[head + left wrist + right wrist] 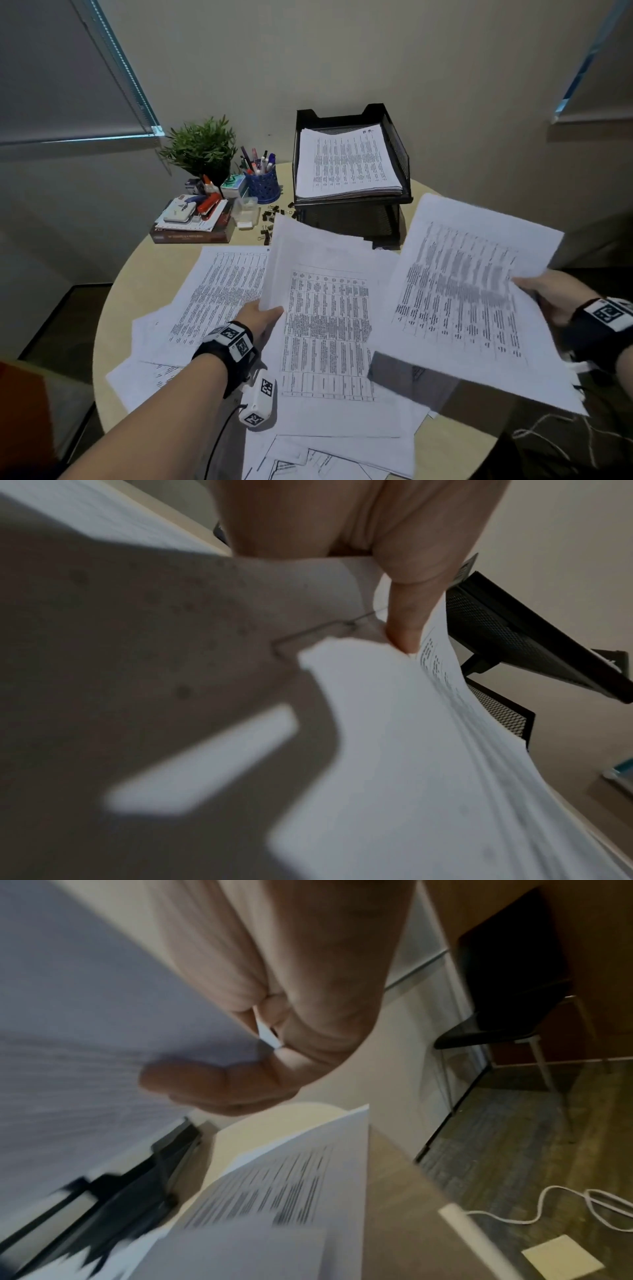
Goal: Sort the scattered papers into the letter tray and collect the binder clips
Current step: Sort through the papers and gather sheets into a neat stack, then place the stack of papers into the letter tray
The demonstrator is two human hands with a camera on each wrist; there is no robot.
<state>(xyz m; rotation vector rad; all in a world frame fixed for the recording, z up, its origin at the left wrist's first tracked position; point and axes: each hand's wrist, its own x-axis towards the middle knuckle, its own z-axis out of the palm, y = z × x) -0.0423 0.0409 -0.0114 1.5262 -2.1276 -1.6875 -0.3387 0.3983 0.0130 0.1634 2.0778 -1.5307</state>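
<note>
Head view, left hand (262, 320): reaching forward over the scattered papers (219, 291) on the round table (455, 442), pinching the lower left edge of a raised sheet (294, 253).
Head view, right hand (548, 294): gripping the right edge of a printed sheaf (459, 294), which is hanging clear of the table, in front of the letter tray (397, 150).
Head view, tray: sitting at the table's far side, already holding a stack of sheets.
Head view, binder clips (270, 219): lying loose between the tray and a blue pen cup (262, 185), well apart from both hands.
Left wrist view: thumb (404, 620) pressing on top of the paper's edge, tray showing beyond it.
Right wrist view: thumb (205, 1077) clamping the sheaf from above; the picture is blurring.
</note>
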